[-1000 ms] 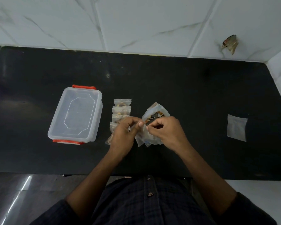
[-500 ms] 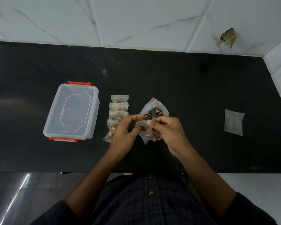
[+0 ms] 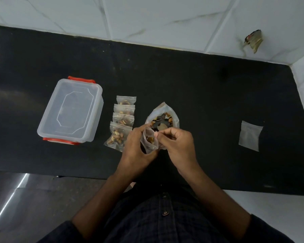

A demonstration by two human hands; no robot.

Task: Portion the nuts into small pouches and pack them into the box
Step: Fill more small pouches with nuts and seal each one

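My left hand (image 3: 136, 149) grips a small clear pouch (image 3: 149, 140) with a few nuts in it, its mouth held open and facing up. My right hand (image 3: 177, 144) has its fingertips pinched at the pouch's mouth; whether nuts are between them I cannot tell. Just behind the hands lies the big open bag of mixed nuts (image 3: 162, 118). Left of it, several filled small pouches (image 3: 122, 120) lie in an overlapping column. Further left stands the clear plastic box (image 3: 71, 109) with orange clips, its lid on.
An empty flat pouch (image 3: 249, 135) lies on the black counter (image 3: 200, 88) at the right. A white tiled wall runs along the back and right side. The counter's front edge is close to my body.
The small pouch has been raised and turned mouth-up between my hands. My right hand has come from the big bag to the pouch's mouth.
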